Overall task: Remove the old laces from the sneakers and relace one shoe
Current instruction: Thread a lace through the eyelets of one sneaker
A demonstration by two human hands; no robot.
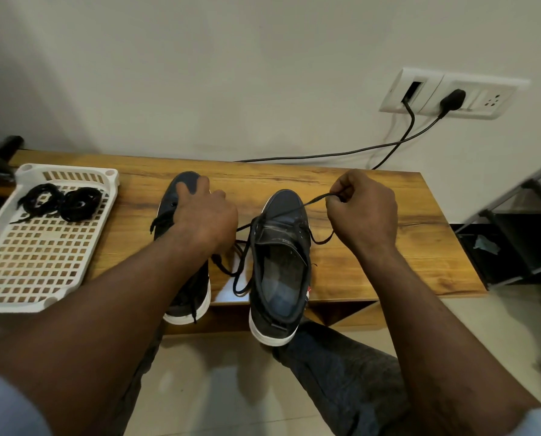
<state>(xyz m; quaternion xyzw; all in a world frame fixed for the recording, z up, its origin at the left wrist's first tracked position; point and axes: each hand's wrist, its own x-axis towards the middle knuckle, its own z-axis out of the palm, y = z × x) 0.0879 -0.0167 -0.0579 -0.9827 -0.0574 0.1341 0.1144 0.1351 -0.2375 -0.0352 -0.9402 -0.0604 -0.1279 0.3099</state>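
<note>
in the head view, two dark blue shoes with white soles are seen on a wooden table [388,247], toes toward the wall. the heels of both are hung out over the near edge.

the left hand [204,215] is laid on top of the left shoe [170,204]. its fingers are spread over the toe and nothing is pinched.

the right hand [363,209] is closed, and a black lace [307,203] is pinched in its fingertips. the lace is pulled tight from the front of the right shoe [281,278], up and to the right. more of it is looped loose between the two shoes.

a small red tag [309,291] is seen on the right shoe's side, but it is too small to be read.

a white tray [64,169] full of holes is set at the left end of the table. two rolled black laces [61,201] are kept at its far end.

bare wood is left between the tray and the left shoe. more is left past the right hand, up to the right edge. a dark rack [514,231] is stood just past that edge.
</note>
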